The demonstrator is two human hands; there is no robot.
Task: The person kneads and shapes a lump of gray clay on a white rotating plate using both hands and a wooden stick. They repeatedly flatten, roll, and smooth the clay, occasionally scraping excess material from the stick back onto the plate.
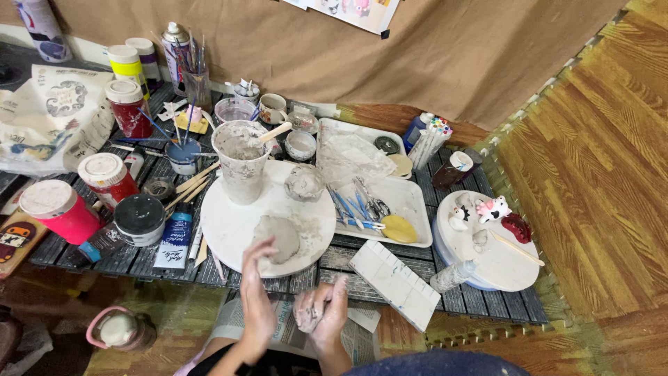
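Beside the round board [229, 230], a slip-filled cup [241, 160] holds a stick [275, 131]; right hand [321, 313] grips clay [306, 315]; left hand [256, 303] open.

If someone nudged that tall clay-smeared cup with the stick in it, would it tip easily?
Probably fairly easily: the tall cup is much taller than its narrow base. The wooden stick leaning out over its rim may pull it that way. Its wet-looking grey smears suggest a slippery grip. It stands on the round white board, which looks flat.

The right hand's [321, 311] fingers [310, 315] hide most of the grey clay lump [305, 319]
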